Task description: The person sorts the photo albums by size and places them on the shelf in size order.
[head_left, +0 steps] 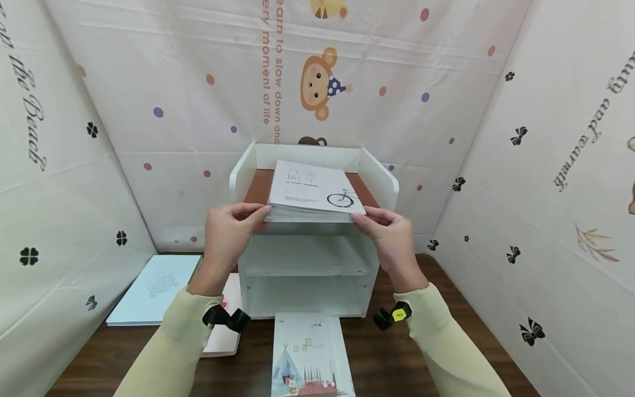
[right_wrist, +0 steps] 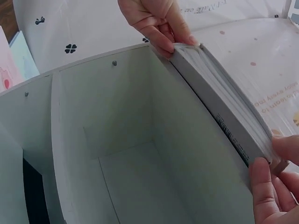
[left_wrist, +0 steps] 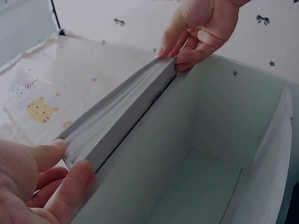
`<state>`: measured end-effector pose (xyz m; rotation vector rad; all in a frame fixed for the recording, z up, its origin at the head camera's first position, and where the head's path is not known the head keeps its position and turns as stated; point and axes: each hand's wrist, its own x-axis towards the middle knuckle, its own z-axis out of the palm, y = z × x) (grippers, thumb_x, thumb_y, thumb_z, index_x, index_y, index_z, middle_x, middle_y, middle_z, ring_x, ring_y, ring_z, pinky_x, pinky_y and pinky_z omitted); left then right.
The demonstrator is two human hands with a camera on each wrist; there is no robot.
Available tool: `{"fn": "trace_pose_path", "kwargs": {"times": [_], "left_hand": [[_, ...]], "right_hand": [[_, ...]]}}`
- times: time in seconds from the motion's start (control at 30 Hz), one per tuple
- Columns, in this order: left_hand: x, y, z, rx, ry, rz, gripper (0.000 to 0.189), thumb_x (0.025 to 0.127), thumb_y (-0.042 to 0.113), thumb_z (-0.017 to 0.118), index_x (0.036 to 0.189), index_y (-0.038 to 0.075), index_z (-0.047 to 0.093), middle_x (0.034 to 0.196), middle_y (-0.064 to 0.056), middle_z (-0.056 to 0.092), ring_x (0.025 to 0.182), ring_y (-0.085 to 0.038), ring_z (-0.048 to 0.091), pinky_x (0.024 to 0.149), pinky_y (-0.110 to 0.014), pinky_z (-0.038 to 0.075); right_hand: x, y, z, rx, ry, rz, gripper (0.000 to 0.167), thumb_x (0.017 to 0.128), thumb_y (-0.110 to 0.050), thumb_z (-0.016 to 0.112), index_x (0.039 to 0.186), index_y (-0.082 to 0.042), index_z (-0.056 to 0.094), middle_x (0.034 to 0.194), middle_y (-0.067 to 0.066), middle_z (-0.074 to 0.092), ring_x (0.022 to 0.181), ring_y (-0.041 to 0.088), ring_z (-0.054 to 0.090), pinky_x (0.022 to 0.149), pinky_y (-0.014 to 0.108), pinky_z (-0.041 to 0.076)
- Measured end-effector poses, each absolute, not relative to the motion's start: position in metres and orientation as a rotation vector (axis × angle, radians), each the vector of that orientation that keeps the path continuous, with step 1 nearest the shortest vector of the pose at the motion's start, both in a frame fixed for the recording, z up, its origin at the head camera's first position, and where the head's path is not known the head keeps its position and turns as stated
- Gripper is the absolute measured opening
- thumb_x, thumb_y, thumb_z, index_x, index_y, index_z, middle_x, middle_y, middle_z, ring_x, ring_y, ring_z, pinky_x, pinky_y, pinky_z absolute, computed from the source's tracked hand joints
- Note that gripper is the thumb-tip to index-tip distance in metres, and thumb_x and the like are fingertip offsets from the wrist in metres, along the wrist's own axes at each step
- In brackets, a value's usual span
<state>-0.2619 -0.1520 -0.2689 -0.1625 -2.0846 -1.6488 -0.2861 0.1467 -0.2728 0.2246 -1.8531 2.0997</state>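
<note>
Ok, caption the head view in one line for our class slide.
Left fingers and right fingers grip a bicycle-print book at a white shelf unit.

We cannot read the small print on the held book [head_left: 312, 190]; the left sleeve [head_left: 181, 331] partly hides the pink notebook [head_left: 232, 291] on the bench [head_left: 255, 355].

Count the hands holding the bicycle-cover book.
2: the left hand pinches the near left corner of the bicycle-cover book; the right hand pinches its near right corner.
</note>
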Motion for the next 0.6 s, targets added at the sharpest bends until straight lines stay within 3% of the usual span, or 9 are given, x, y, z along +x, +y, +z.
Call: {"fn": "trace_pose_path", "kwargs": {"times": [0.4,0.6], "left_hand": [[-0.2706,-0.1449,-0.2745,-0.195,-1.887,-1.724,0.031,0.085,0.025,0.085,0.105,0.002,0.080,0.101,-0.016,0.076,0.074,-0.016,0.078,0.076,-0.022,0.062],[-0.2696,-0.1447,-0.2784,-0.201,-1.889,-1.690,0.024,0.087,0.021,0.083,0.102,0.003,0.081,0.097,-0.017,0.077,0.075,-0.018,0.078,0.072,-0.019,0.061]], "right_hand": [[-0.2919,0.1433,-0.2695,0.179,-1.770,2.167,0.045,0.080,-0.006,0.087,0.118,0.012,0.070,0.096,0.008,0.070,0.076,0.016,0.077,0.079,0.032,0.064],[-0.2912,0.1432,-0.2718,0.198,-1.757,2.168,0.044,0.080,-0.004,0.087,0.117,0.013,0.070,0.089,0.005,0.075,0.077,0.016,0.078,0.080,0.033,0.064]]}}
